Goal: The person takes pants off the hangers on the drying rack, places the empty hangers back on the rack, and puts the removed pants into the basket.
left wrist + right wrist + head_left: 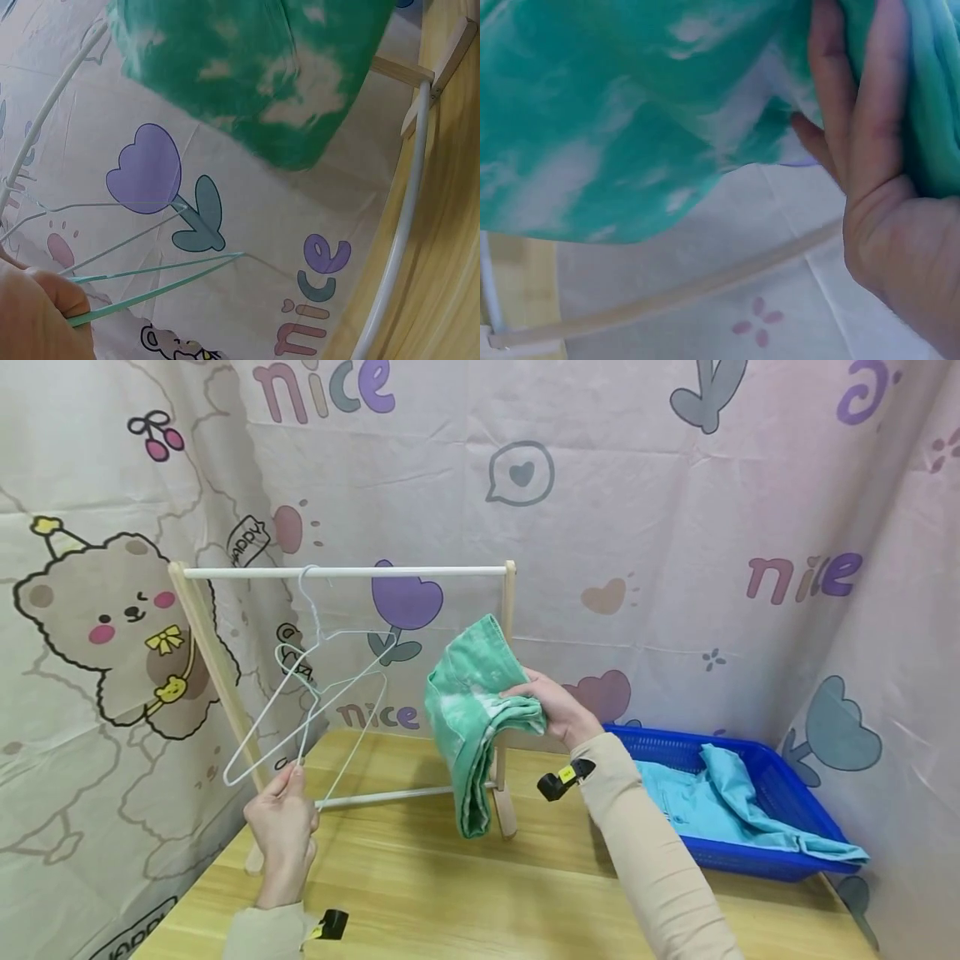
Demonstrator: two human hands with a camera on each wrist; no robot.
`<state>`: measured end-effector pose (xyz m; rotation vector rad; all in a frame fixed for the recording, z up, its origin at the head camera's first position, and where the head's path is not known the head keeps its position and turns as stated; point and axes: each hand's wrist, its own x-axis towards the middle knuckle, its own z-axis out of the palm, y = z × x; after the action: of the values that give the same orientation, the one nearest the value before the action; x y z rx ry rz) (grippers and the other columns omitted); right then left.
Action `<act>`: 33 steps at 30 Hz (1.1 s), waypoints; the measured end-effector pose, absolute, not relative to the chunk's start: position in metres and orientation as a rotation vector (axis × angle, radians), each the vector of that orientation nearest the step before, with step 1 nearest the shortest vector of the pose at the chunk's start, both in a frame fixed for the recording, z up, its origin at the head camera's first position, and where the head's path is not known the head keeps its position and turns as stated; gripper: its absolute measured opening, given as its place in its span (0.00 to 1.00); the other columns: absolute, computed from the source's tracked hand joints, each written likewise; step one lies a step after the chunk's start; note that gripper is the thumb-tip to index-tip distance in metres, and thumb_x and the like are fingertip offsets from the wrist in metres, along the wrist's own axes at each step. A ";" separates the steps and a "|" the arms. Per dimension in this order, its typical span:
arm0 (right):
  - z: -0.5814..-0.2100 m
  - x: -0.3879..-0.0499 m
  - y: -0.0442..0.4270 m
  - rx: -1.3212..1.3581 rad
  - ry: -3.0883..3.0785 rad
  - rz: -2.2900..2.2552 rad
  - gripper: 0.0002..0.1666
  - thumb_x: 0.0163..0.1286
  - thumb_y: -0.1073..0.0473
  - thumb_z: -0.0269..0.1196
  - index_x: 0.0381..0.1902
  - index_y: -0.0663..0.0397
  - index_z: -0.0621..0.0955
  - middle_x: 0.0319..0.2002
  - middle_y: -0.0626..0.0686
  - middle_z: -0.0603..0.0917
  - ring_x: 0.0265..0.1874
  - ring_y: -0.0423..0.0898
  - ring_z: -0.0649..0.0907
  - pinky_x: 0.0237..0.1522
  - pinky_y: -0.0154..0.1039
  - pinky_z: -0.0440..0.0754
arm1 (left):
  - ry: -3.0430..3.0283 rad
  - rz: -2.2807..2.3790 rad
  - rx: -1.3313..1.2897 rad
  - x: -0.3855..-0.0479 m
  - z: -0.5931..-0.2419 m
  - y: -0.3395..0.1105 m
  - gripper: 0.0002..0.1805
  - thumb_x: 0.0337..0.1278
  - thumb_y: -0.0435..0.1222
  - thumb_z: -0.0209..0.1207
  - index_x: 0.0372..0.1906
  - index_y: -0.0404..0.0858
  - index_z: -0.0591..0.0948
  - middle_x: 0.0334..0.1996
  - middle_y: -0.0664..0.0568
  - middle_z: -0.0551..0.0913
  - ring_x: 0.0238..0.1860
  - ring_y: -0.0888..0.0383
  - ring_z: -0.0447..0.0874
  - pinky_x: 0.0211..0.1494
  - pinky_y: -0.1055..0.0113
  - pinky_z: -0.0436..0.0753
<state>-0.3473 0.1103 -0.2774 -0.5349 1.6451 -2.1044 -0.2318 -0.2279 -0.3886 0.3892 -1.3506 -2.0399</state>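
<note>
My left hand [281, 822] pinches a mint-green wire hanger [352, 680] at its near side, low in front of a wooden rack. That hanger's hook is off the rail. A pale wire hanger [273, 707] hangs tilted from the rack's white rail [427, 572], overlapping the mint one. On the right, my right hand [561, 706] grips a folded green-and-white tie-dye garment [468, 693], which droops beside the rack's right post. Close up in the right wrist view, the fingers [881, 97] lie across the cloth [615, 135], thumb partly hidden.
A blue plastic basket [783, 785] stands at the right of the wooden table [465, 893], with a light-blue garment [678, 793] inside and draped over its rim. Printed curtains [652, 527] surround the table. The rack's lower bar [390, 797] runs near the tabletop.
</note>
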 end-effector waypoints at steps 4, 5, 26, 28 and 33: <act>-0.272 -0.350 0.127 -0.580 1.614 -2.089 0.35 0.68 0.73 0.52 0.73 0.55 0.63 0.43 0.54 0.83 0.26 0.40 0.86 0.30 0.31 0.85 | -1.345 -2.039 0.392 -0.231 -0.389 -0.228 0.21 0.68 0.33 0.56 0.62 0.27 0.75 0.30 0.60 0.82 0.05 0.69 0.56 0.06 0.76 0.56; -0.270 -0.350 0.131 -0.584 1.609 -2.076 0.35 0.68 0.73 0.52 0.73 0.56 0.62 0.42 0.54 0.84 0.26 0.39 0.86 0.30 0.31 0.85 | -1.345 -2.037 0.394 -0.231 -0.389 -0.228 0.21 0.69 0.33 0.56 0.62 0.27 0.75 0.31 0.60 0.82 0.05 0.69 0.56 0.06 0.76 0.56; -0.256 -0.337 0.219 -0.358 1.699 -1.940 0.45 0.70 0.69 0.54 0.79 0.52 0.47 0.35 0.53 0.88 0.19 0.39 0.85 0.26 0.29 0.84 | -1.356 -2.037 0.433 -0.233 -0.392 -0.226 0.22 0.67 0.34 0.57 0.62 0.28 0.75 0.38 0.61 0.81 0.05 0.69 0.58 0.07 0.76 0.58; -0.256 -0.335 0.227 -0.305 1.816 -1.903 0.48 0.69 0.66 0.57 0.79 0.49 0.47 0.43 0.48 0.87 0.23 0.33 0.84 0.28 0.28 0.83 | -1.352 -2.043 0.430 -0.233 -0.393 -0.226 0.22 0.67 0.34 0.58 0.62 0.28 0.75 0.36 0.61 0.81 0.05 0.69 0.58 0.07 0.76 0.58; -0.256 -0.330 0.247 -0.203 1.881 -1.920 0.54 0.67 0.66 0.59 0.80 0.45 0.40 0.49 0.45 0.85 0.23 0.32 0.83 0.29 0.27 0.83 | -1.312 -2.068 0.415 -0.234 -0.395 -0.228 0.23 0.67 0.34 0.58 0.61 0.26 0.75 0.31 0.62 0.83 0.05 0.68 0.57 0.06 0.76 0.57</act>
<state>-0.3297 0.2470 -0.2563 -0.2029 1.8809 -1.9202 -0.2345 -0.2279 -0.3947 0.4149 -1.3118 -2.0682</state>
